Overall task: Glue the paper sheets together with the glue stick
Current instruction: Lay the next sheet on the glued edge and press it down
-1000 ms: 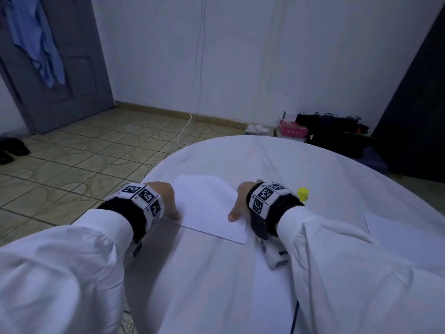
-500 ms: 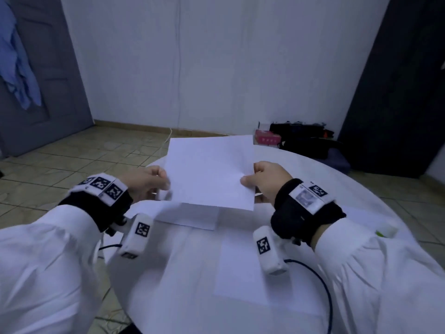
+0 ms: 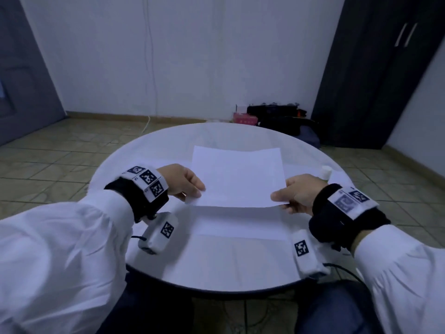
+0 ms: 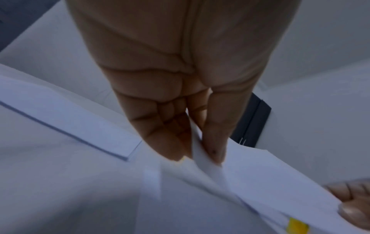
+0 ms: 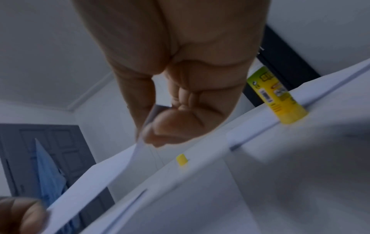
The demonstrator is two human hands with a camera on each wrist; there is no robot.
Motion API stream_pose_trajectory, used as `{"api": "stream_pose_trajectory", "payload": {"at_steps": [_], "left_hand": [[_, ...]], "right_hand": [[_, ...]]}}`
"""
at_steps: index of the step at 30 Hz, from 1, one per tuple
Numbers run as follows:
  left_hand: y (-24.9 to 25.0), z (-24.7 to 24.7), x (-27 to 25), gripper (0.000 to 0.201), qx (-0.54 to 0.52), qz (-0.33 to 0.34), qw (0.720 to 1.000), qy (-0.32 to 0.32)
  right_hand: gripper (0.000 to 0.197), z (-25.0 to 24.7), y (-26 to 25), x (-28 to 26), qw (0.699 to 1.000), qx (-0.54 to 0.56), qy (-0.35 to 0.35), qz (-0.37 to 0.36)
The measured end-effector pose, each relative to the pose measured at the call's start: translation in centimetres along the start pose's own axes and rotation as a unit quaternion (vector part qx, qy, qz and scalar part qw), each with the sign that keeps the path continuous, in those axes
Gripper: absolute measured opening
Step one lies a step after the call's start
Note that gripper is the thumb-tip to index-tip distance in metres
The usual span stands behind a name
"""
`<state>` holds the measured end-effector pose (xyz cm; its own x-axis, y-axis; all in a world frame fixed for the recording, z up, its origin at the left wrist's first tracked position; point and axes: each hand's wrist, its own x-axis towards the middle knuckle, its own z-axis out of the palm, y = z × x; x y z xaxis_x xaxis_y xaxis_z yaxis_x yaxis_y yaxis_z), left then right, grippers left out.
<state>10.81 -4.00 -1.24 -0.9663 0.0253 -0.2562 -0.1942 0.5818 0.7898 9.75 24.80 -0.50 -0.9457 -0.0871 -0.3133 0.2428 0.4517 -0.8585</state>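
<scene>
From the head we looked forward and down; both wrist views sat very close behind the fingers (image 4: 214, 142), sharing the held sheet (image 3: 237, 175).

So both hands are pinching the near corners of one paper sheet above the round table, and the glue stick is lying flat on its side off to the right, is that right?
Not quite. The glue stick stands upright on the table, as the right wrist view shows. The rest holds: the left hand and right hand pinch the sheet's near corners.

So by my count: three white paper sheets, one held up (image 3: 237, 175), one flat under it (image 3: 240, 224), one off to the left (image 4: 66, 120). One yellow glue stick (image 5: 277, 98), one small yellow cap (image 5: 181, 159), one round white table (image 3: 216, 263), two hands.
</scene>
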Motion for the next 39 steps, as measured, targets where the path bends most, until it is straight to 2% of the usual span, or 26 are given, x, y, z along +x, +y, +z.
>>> {"api": "stream_pose_trajectory", "payload": {"at_steps": [2,3,5,7,13,23,27,32,39], "left_hand": [[-0.8,1.3,-0.3,0.017,0.037,-0.011,0.999,-0.016],[-1.1,1.9,-0.4,0.017,0.048,-0.016,0.998,-0.023],[-1.8,2.7,-0.7,0.018,0.069,-0.029,0.997,-0.034],[-2.2,3.1,-0.6,0.018,0.099,-0.040,0.993,-0.045],[-2.4,2.9,0.1,0.019,0.156,-0.045,0.984,-0.074],[-2.5,2.3,-0.3,0.018,0.209,-0.017,0.975,-0.075],[-2.7,2.0,-0.1,0.019,0.219,-0.015,0.972,-0.087],[-3.0,2.0,0.6,0.021,0.226,-0.013,0.969,-0.097],[-3.0,1.8,0.8,0.023,0.244,-0.006,0.963,-0.113]], "right_hand": [[0.032,0.1,1.0,-0.2,0.998,-0.065,0.018,0.016],[0.035,0.2,1.4,-0.3,0.993,-0.111,0.022,0.025],[0.031,0.4,1.9,-0.6,0.978,-0.203,0.003,0.054],[0.028,0.7,2.2,-0.8,0.968,-0.236,-0.016,0.079],[0.026,1.3,2.2,-0.3,0.963,-0.245,-0.037,0.107],[0.029,2.0,1.9,-0.2,0.937,-0.329,-0.088,0.079],[0.029,2.0,1.9,0.3,0.945,-0.307,-0.091,0.072],[0.019,1.9,2.1,1.2,0.945,-0.296,-0.114,0.085],[0.019,1.5,2.7,1.6,0.955,-0.260,-0.116,0.088]]}}
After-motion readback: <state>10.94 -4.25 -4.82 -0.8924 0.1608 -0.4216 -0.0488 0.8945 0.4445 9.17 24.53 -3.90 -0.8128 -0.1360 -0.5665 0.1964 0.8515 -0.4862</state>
